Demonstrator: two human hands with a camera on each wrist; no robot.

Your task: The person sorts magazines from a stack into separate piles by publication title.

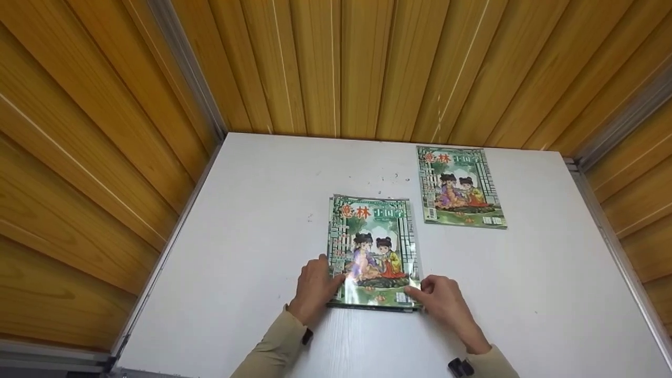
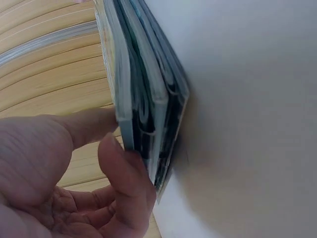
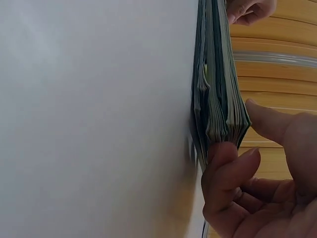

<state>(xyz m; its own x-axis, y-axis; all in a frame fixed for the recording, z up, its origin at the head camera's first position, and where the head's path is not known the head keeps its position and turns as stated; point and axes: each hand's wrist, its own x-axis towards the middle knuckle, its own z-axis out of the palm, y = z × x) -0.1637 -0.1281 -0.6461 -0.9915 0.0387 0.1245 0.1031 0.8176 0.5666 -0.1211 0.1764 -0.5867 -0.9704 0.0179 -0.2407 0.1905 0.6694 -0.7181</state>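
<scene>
A stack of magazines [image 1: 374, 247] lies on the white table near its front middle. Its glossy top cover shows two cartoon figures in a green garden. My left hand [image 1: 314, 289] holds the stack's lower left side, thumb over the cover's edge and fingers along the spines. At the lower right corner my right hand [image 1: 445, 302] grips the stack, thumb on the cover and curled fingers against the page edges. In the left wrist view, the layered spines [image 2: 141, 74] sit slightly uneven. The right wrist view shows the page edges [image 3: 218, 94] of several magazines.
Another magazine [image 1: 462, 191] with the same cover lies at the back right of the white table [image 1: 252, 210]. Small dark marks dot the tabletop behind the stack. Wood-patterned panels [image 1: 357, 68] wall in the back and both sides, with metal frame posts [image 1: 189, 68] at the corners.
</scene>
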